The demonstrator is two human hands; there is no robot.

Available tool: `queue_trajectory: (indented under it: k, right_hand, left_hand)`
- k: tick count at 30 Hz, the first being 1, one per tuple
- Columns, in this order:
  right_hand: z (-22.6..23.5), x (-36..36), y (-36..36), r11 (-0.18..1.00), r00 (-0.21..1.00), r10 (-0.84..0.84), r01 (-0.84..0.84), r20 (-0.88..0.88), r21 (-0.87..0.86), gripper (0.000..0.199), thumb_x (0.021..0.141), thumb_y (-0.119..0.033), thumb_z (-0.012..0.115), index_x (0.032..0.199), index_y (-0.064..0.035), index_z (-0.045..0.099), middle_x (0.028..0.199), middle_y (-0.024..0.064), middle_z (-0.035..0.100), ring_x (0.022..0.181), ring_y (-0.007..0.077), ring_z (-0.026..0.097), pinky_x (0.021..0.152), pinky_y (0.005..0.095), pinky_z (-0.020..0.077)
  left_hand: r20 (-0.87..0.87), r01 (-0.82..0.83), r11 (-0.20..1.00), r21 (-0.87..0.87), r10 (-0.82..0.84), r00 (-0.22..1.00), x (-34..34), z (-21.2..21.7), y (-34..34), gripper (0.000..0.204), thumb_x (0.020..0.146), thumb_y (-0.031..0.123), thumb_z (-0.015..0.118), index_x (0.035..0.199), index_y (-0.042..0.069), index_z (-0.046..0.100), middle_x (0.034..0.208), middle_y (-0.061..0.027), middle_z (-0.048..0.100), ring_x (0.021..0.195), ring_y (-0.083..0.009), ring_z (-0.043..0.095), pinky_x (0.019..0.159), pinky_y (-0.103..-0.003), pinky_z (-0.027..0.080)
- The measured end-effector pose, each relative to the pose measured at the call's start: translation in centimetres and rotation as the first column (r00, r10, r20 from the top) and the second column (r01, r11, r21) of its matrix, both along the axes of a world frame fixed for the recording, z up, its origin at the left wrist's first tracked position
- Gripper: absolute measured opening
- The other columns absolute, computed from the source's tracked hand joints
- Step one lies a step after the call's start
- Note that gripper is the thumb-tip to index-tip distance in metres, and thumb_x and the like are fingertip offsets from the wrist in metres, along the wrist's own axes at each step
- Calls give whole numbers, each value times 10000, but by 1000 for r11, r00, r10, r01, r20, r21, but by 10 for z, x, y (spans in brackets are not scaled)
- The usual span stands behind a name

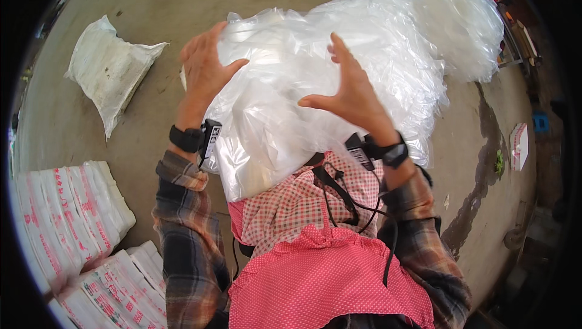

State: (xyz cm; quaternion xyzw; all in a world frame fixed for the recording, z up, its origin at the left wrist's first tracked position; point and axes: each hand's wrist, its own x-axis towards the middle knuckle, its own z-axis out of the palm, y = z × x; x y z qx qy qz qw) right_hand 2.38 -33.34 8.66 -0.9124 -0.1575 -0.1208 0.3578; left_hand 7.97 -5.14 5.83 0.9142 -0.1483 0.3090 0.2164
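Note:
A large heap of clear plastic film (279,68) lies in front of me and partly over my lap. At its left edge is my left hand (206,62), thumb spread away from the fingers, with nothing gripped in it. My right hand (350,89) hovers above the middle of the film, its thumb and fingers wide apart and nothing between them. Whether either hand touches the film, I cannot tell. A smooth folded part of the film (248,171) hangs down over my checked apron (285,208).
A crumpled white sack (109,65) lies on the concrete floor at far left. Stacked white bundles with red print (73,214) stand at near left. More film (451,20) extends to the far right. A wet streak (479,171) and a white block (519,147) are at right.

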Motion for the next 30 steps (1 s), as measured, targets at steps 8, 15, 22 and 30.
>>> queue_trajectory:
  k: [8, 15, 22, 30]
  right_hand:
    - [-38, 38, -161, 926, 917, -374, 379, 139, -10, 174, 872, -172, 578, 775, -36, 624, 667, 139, 609, 603, 280, 594, 559, 374, 447]
    - [-21, 7, -235, 787, 781, -616, 605, 99, 122, 276, 822, -154, 667, 1047, -16, 589, 888, 77, 668, 782, 175, 628, 648, 305, 491]
    - [23, -27, -78, 894, 868, 437, -449, -237, 7, 753, 688, -261, 785, 1305, -19, 428, 1185, 144, 579, 1058, 220, 564, 960, 351, 398]
    - [-9, -52, -66, 709, 432, 571, -689, -698, 153, 370, 729, -352, 715, 816, -9, 607, 666, 132, 591, 595, 281, 570, 568, 365, 426]
  left_hand:
    - [-213, -236, 971, 41, 239, 947, 77, -24, 109, 286, 828, 340, 638, 880, 59, 632, 731, -188, 618, 707, -357, 607, 602, -394, 478]
    - [70, -166, 916, -365, 205, 976, 14, -32, 139, 288, 794, 251, 709, 976, 39, 635, 840, -47, 658, 786, -183, 615, 747, -314, 480]
    - [-487, 400, 900, -176, -432, 759, -113, 4, 10, 710, 698, 215, 762, 1313, 61, 441, 1157, -102, 600, 1127, -237, 531, 957, -378, 388]
    - [-665, 426, 901, 86, -267, 697, -113, -46, 14, 270, 773, 194, 640, 1015, 76, 633, 807, -109, 643, 771, -311, 602, 720, -383, 414]
